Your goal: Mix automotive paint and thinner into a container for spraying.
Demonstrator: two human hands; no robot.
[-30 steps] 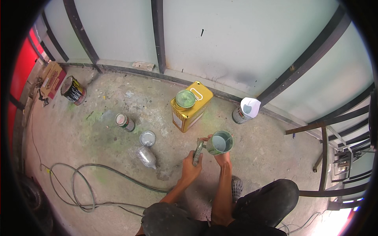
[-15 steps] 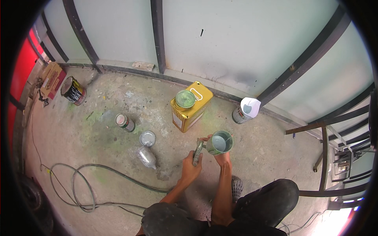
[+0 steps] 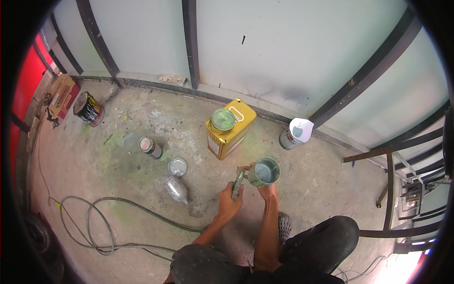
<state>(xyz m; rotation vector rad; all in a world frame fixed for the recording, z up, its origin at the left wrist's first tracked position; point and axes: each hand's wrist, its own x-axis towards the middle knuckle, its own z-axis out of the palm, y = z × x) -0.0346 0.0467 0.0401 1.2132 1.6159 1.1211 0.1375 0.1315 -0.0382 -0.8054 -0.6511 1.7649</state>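
My left hand is closed around the paint-crusted grey-green body of a spray gun. Beside it, an open round cup holds some grey liquid and seems joined to the gun. My right hand grips this cup from behind and below; most of its fingers are hidden, with fingertips showing at the cup's left side. Just beyond stands a yellow rectangular tin, carrying a green-stained round container. Left of my hands lie a silver-stained bottle and a round silver-coated lid or tin.
A small can and a dark dripped paint can stand to the left, near a cardboard box. At right is a can topped with white paper. A hose loops across the floor; a metal frame stands right.
The liquid in the cup shows a slightly different surface as the cup tilts a little. Both hands keep the same hold and place.
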